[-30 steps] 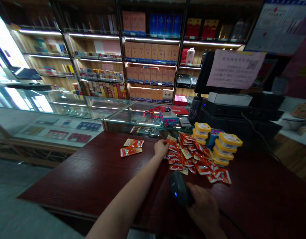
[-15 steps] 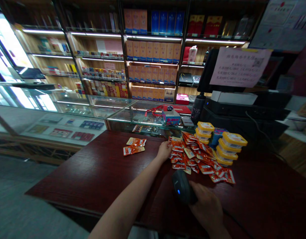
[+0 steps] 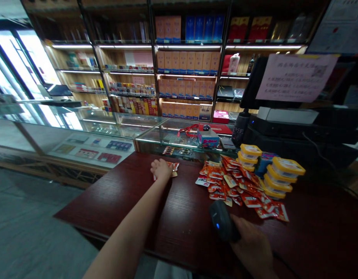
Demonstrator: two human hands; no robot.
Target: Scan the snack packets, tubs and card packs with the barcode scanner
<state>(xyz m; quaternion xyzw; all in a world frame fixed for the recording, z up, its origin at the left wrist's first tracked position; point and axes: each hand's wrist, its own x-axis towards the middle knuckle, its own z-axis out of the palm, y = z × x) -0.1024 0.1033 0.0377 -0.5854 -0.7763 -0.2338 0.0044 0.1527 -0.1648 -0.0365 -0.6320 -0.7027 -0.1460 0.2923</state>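
My left hand [image 3: 160, 169] lies over the small group of orange-and-cream snack packets [image 3: 175, 167] on the left of the counter. Its fingers look spread, and the hand hides most of those packets. My right hand [image 3: 253, 242] is wrapped round a dark barcode scanner [image 3: 221, 221] with a lit blue light, held low at the front of the counter. Just beyond the scanner is a loose pile of orange snack packets [image 3: 237, 180]. One packet with a white end [image 3: 202, 181] sticks out at the pile's left edge.
Yellow-lidded plastic tubs stand in two stacks, a shorter one [image 3: 248, 157] and a taller one [image 3: 282, 176], behind the pile. A monitor with a paper sign [image 3: 296, 77] rises at the right. Glass display cases [image 3: 149, 130] border the dark wooden counter [image 3: 179, 224].
My left hand has moved left from the edge of the packet pile to the smaller group of packets. My right hand still holds the scanner. The view has shifted slightly left.
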